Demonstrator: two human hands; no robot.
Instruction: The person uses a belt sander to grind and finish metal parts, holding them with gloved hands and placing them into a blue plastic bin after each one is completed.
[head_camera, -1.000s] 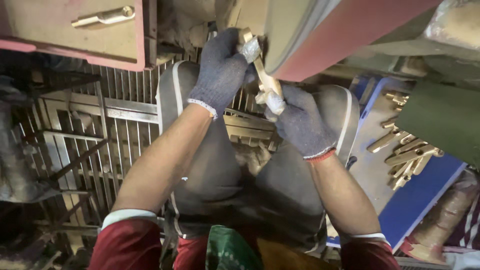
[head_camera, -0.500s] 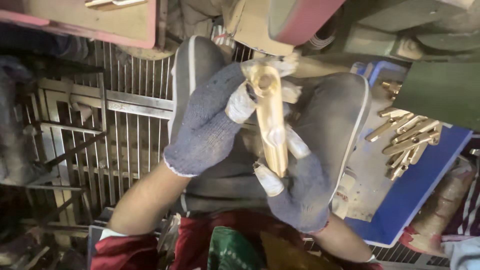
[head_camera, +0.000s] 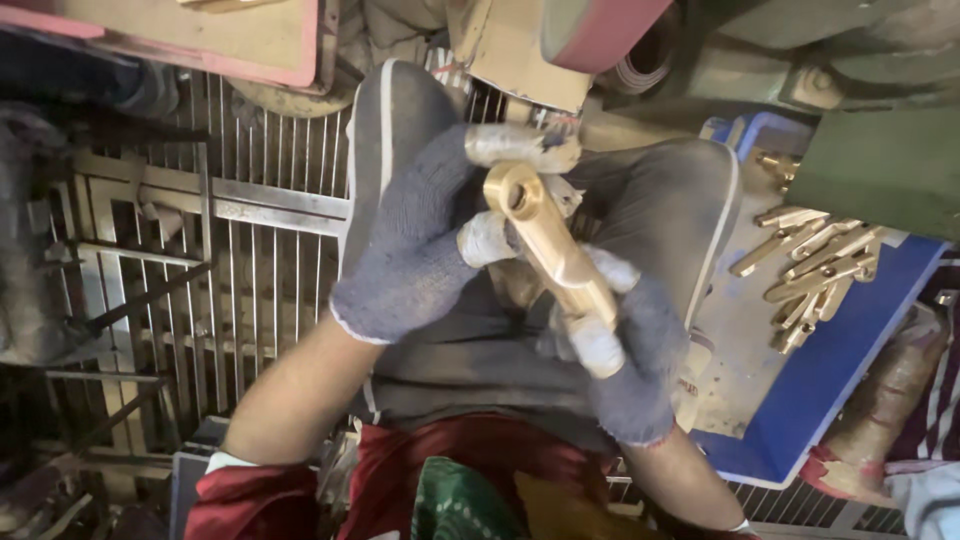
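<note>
Both my hands wear grey knitted gloves with white fingertips. Between them I hold a long brass fitting (head_camera: 552, 243) with a round ring at its upper end, over my lap. My left hand (head_camera: 425, 240) grips the ring end, thumb and fingers around it. My right hand (head_camera: 622, 350) clasps the lower end from below. The fitting sits just under the belt of a grinding machine (head_camera: 560, 45), apart from it.
A blue tray (head_camera: 850, 350) at my right holds several more brass fittings (head_camera: 815, 265). A metal floor grate (head_camera: 250, 250) lies to my left. A pink-edged drawer (head_camera: 230, 35) is at upper left, a green machine body (head_camera: 880, 170) at upper right.
My hands have drawn the brass fitting down from the machine's belt toward my lap and turned it, so its ring end now faces me.
</note>
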